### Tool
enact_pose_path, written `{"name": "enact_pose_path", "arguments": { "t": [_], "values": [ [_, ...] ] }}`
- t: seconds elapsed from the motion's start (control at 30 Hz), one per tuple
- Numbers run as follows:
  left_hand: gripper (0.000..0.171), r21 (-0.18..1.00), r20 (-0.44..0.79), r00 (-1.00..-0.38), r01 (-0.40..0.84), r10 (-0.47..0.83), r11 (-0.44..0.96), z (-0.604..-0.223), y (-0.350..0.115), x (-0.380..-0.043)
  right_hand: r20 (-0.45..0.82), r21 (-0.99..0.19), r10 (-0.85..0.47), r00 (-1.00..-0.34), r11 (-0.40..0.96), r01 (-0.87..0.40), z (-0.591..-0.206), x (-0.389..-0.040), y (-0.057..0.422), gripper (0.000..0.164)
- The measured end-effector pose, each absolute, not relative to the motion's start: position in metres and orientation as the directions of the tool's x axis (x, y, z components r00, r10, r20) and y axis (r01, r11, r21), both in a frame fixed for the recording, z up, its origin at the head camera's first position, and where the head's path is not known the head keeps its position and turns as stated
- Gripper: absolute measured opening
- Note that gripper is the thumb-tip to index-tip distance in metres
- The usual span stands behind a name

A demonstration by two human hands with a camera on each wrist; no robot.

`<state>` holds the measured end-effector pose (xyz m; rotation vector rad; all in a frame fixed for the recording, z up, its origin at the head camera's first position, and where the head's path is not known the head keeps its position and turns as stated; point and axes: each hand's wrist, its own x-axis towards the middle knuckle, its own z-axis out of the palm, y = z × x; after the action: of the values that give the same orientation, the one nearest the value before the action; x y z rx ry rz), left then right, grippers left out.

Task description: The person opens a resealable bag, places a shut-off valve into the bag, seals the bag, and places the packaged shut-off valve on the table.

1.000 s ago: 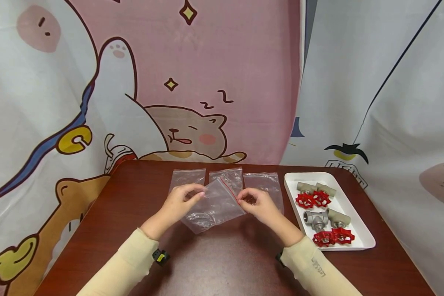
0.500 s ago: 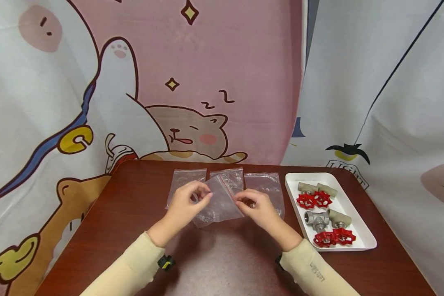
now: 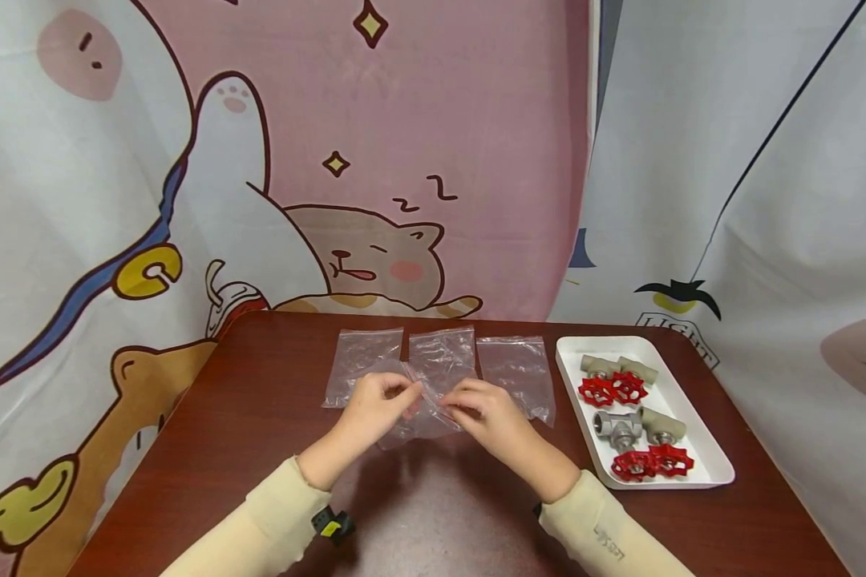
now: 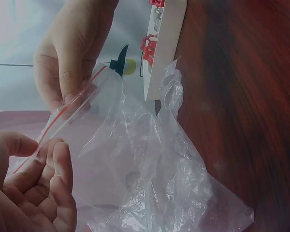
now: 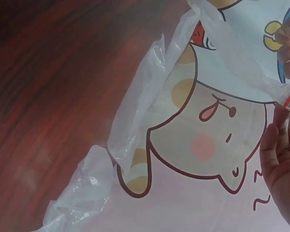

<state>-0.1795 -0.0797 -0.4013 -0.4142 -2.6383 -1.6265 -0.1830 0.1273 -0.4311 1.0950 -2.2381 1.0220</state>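
Between my hands hangs a clear zip-lock bag (image 3: pixel 424 423) with a red line along its mouth, slanted above the table. My left hand (image 3: pixel 375 407) pinches one part of that mouth between thumb and fingers. A short way along the same edge, my right hand (image 3: pixel 492 414) pinches it too. In the left wrist view the red-lined bag (image 4: pixel 111 140) droops in creases, with the left hand (image 4: pixel 36 188) below and the right hand (image 4: pixel 75 53) above. The right wrist view shows the right hand (image 5: pixel 282 154) at the red strip; part of the bag (image 5: pixel 145 101) hangs to the left.
Three more clear bags lie side by side at the back: a left bag (image 3: pixel 361 357), a middle bag (image 3: pixel 443 349) and a right bag (image 3: pixel 515 369). To the right, a white tray (image 3: pixel 707 461) holds several valves with red handwheels (image 3: pixel 633 465). A printed curtain (image 3: pixel 505 160) hangs behind the table.
My hands have come closer together and slightly lower. The left hand has shifted right along to the bag's mouth, and the right hand has moved left; the bag has turned and partly folded.
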Motion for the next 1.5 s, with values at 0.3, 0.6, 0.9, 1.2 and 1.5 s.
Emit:
{"name": "enact_pose_path", "arguments": {
  "t": [0.3,0.6,0.9,1.2,1.5],
  "values": [
    [0.010,0.883,0.133,-0.961,0.226,0.242,0.411,-0.402,-0.082,-0.180,0.617,-0.498,-0.422,-0.665,0.445,-0.744,-0.432,-0.182,0.123,0.005],
    [0.012,0.846,0.170,-0.950,0.277,0.263,0.456,-0.403,-0.082,-0.180,0.615,-0.534,-0.400,-0.680,0.424,-0.732,-0.436,-0.181,0.119,0.005],
    [0.010,0.809,0.172,-0.953,0.282,0.250,0.516,-0.400,-0.081,-0.177,0.625,-0.562,-0.365,-0.690,0.403,-0.723,-0.438,-0.180,0.116,0.006],
    [0.008,0.737,0.206,-0.951,0.307,0.232,0.602,-0.401,-0.079,-0.176,0.612,-0.556,-0.234,-0.755,0.551,-0.622,-0.439,-0.184,0.119,0.003],
    [0.006,0.770,0.138,-0.965,0.247,0.224,0.589,-0.401,-0.080,-0.175,0.576,-0.584,-0.141,-0.805,0.619,-0.526,-0.438,-0.186,0.126,0.005]
  ]
}}
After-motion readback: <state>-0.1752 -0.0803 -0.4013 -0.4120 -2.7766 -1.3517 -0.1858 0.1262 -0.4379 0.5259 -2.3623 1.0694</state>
